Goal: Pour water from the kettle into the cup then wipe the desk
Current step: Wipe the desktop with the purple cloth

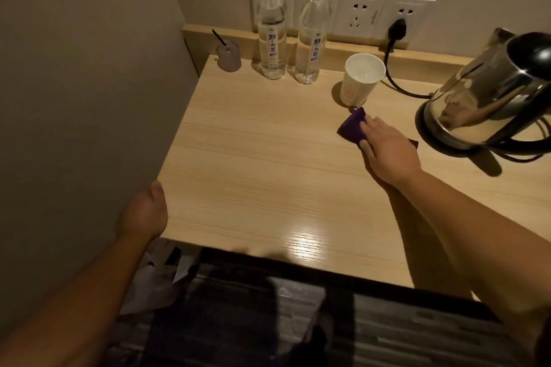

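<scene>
A white paper cup [359,83] with water in it stands upright near the back of the light wooden desk [253,173]. Right of it a shiny steel kettle [489,92] sits on its black base, its cord plugged into the wall. My right hand [384,149] presses flat on a purple cloth [351,126] on the desk, just in front of the cup and left of the kettle. My left hand [146,211] rests against the desk's front left corner; its fingers are hidden below the edge.
Two clear water bottles [271,36] [311,39] stand at the back by the wall sockets [357,13]. A small upturned glass [228,56] with a black stick sits at the back left. A wall [74,83] borders the desk's left side. Plastic bags [161,271] lie below.
</scene>
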The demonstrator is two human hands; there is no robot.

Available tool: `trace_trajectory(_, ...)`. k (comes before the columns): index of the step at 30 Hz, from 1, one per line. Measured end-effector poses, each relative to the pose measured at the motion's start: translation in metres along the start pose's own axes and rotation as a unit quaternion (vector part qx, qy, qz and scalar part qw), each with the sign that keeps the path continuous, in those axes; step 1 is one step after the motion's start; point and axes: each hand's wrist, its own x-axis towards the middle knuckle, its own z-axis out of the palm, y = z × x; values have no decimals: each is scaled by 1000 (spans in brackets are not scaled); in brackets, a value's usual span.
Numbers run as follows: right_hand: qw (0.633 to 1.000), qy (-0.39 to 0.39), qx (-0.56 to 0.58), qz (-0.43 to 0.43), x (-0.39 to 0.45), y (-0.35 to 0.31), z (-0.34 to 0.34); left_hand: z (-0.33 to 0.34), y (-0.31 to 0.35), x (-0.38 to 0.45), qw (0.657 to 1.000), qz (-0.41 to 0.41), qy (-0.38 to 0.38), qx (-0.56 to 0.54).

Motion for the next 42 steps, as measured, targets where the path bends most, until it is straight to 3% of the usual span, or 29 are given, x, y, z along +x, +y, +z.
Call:
trace_trajectory(6,978,-71,61,-189,-170,-88,11,-3,5,-3,1000,14,-2,11)
trace_trajectory(11,958,-94,73,-259,-175,-69,6,-3,4,-3,1000,25,1,-7)
trace_trajectory(17,999,-33,24,-20,-61,36,-12,0,1,1,1000,-6,-10,0)
trace_trajectory(20,999,-11,-3,30,-27,60,-8,1,0,1,1000,-7,-3,7)
trace_trajectory(26,1000,-16,21,9,-70,16,-9,-1,1,0,1000,-2,-9,7)
trace_trajectory(31,987,-54,48,-143,-196,-62,5,-1,2,-1,1000,-2,-9,3)
trace_trajectory(35,978,-72,57,-189,-199,-45,0,0,-1,1,1000,16,-5,11)
trace_trajectory(38,995,-31,74,-53,-155,11,-13,1,-2,3,1000,17,-6,15)
trace_trajectory(42,994,-13,-3,110,-101,87,-17,1,-1,4,999,6,-4,32)
